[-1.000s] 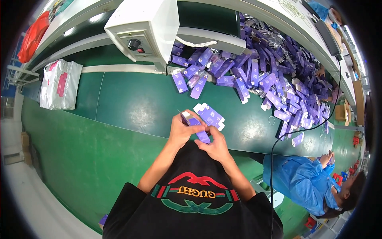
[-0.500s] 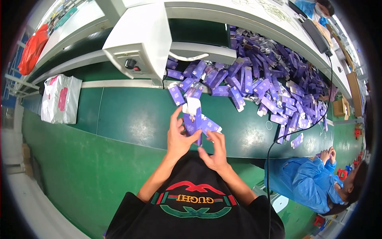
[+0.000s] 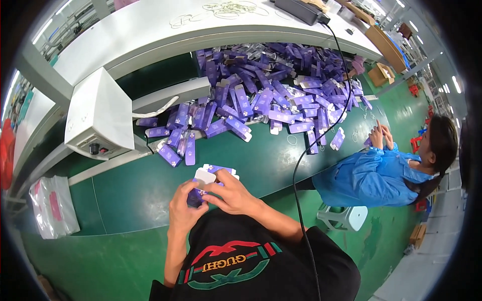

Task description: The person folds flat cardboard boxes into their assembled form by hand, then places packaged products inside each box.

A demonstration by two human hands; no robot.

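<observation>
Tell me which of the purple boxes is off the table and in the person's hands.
The purple box with the open white flap, held between left hand and right hand; the rest lie on the green table.

Green work table (image 3: 135, 193), running left to right. Far right: big heap of purple packets (image 3: 271, 95). Far left: white machine box (image 3: 98, 118). Near left edge: clear plastic bag (image 3: 52, 205). Black cable (image 3: 301, 165) trailing across the right part.

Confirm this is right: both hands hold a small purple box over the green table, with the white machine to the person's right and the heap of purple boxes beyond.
Not quite. The head view shows the white machine to the person's left. The left hand and right hand do hold the small purple box over the green table, the heap of purple boxes beyond.
</observation>
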